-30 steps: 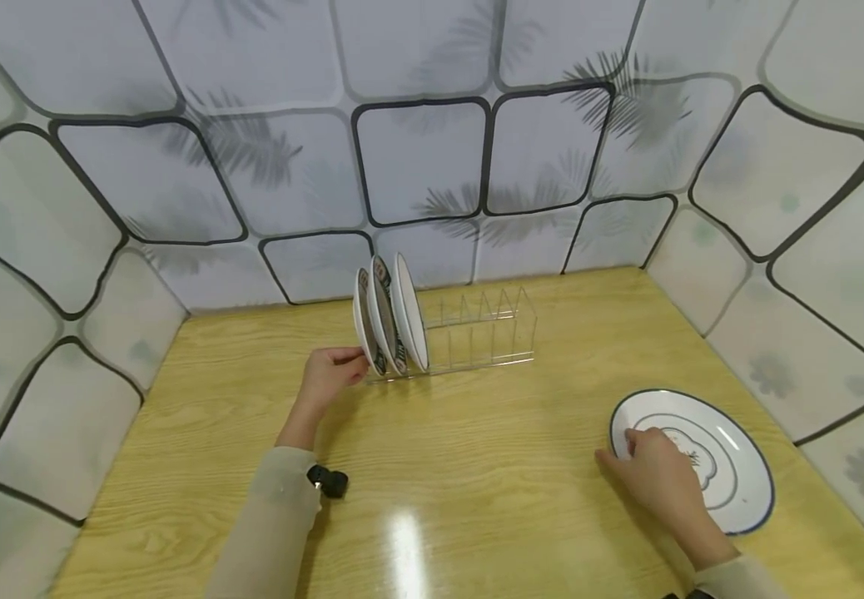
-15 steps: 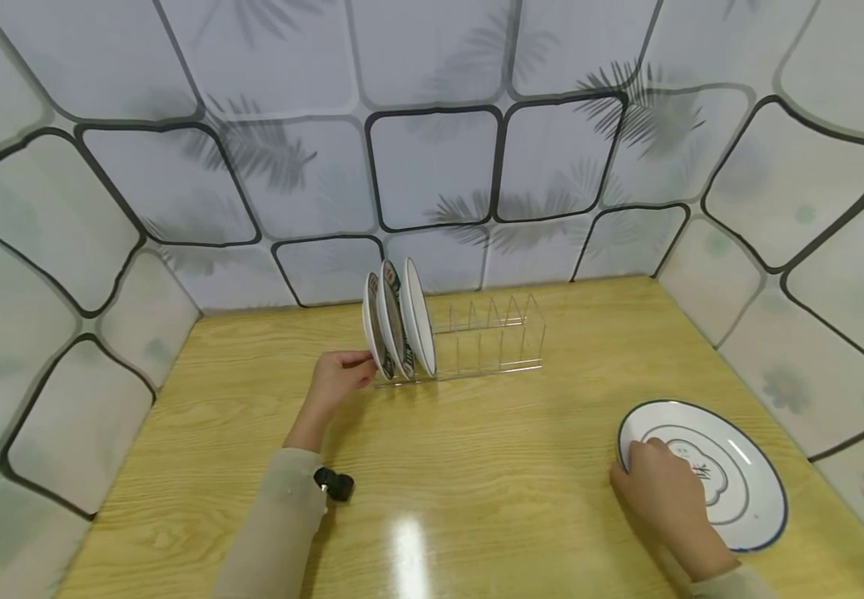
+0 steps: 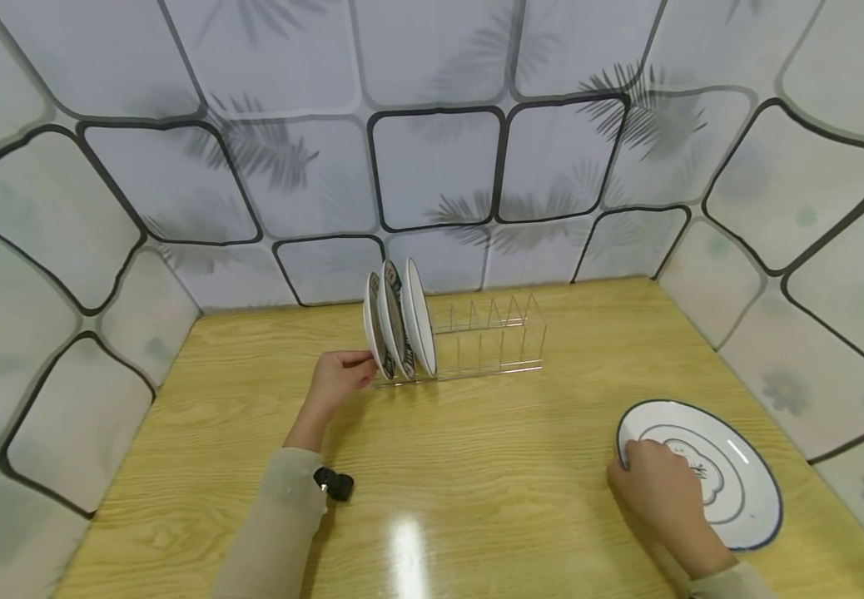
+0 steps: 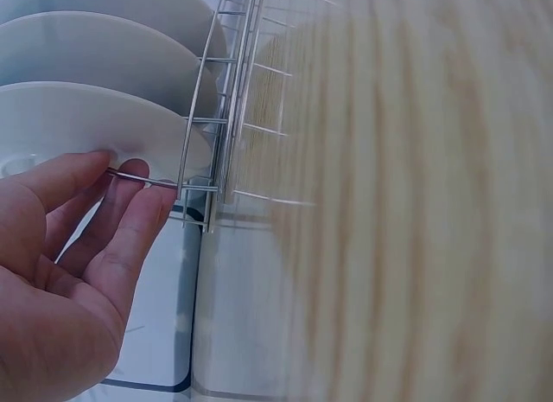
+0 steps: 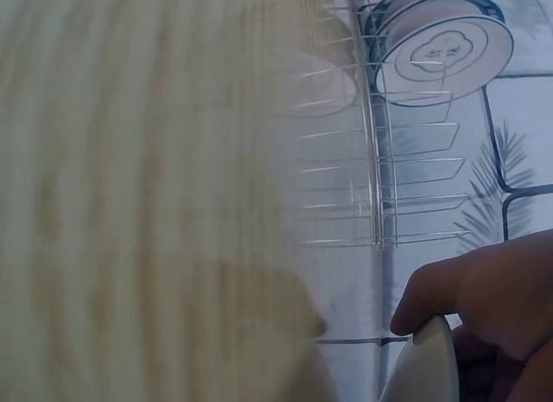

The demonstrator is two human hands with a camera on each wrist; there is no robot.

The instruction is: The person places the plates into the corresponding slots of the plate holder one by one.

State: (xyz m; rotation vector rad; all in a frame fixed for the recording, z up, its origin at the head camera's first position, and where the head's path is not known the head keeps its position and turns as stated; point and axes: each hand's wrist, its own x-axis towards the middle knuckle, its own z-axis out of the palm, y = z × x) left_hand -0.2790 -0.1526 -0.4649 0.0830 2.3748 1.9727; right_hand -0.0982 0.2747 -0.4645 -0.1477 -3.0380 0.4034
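Observation:
A wire dish rack [image 3: 492,372] stands near the back wall. Its left slots hold a patterned plate [image 3: 372,329], a second patterned plate [image 3: 394,320] and a white plate [image 3: 419,320], all on edge. My left hand [image 3: 330,383] pinches a wire at the rack's left end, and the left wrist view shows that wire between thumb and fingers, beside the nearest plate [image 4: 78,117]. At the table's right, my right hand [image 3: 660,487] pinches the left rim of a blue-rimmed white oval plate [image 3: 747,491]. The right wrist view shows this plate's edge [image 5: 429,363] under the thumb.
The wood-grain table [image 3: 477,482] reaches back to a patterned wall [image 3: 432,166], with further walls left and right. A small black device [image 3: 335,483] sits at the left sleeve's cuff.
My right hand's thumb and fingers have drawn in on the oval plate's left rim. The left hand stays at the rack's end. The head view has shifted slightly.

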